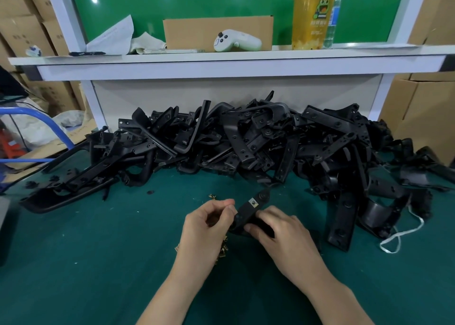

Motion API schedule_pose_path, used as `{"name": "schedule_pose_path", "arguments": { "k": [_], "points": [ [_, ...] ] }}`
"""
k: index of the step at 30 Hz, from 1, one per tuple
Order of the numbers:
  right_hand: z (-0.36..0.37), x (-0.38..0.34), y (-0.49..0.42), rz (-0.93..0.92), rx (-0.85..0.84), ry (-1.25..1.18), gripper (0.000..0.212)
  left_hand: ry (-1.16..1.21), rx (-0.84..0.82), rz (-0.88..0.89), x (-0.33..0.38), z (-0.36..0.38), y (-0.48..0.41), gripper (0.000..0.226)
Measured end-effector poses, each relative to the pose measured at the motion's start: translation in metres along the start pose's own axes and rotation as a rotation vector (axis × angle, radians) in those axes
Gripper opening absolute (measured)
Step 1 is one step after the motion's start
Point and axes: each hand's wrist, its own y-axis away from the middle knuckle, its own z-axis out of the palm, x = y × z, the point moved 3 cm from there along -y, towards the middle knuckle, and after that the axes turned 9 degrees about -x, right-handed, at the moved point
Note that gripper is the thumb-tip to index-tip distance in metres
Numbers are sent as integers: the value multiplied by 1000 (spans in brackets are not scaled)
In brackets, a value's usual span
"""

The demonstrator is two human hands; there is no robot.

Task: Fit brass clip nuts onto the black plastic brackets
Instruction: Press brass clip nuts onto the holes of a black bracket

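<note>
Black bracket (248, 214): matte moulded plastic strip, held between both hands, free end tilted up and away. Lower end is hidden under the right hand (278, 233), whose fingers wrap over it. Seated clip nut (252, 203): small, square, brassy, near the free end, clear of both grips. Left hand (209, 223): fingers curled, thumb and forefinger pinching the bracket's left edge; can't tell if another nut sits between them. Loose clip nuts (222, 249) lie on the green mat (98, 251), mostly covered by the left wrist. Behind is a tangled bracket pile (246, 140), its right edge cut off by the frame.
</note>
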Motion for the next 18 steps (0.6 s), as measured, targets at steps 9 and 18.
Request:
{"name": "schedule_pose_path", "arguments": {
  "k": [9,18],
  "points": [
    [0,0,0,1,13,-5,32,-45,12,3,-1,2,3,12],
    [-1,1,0,0,15,-18,30,-81,7,17,1,2,4,14]
  ]
}}
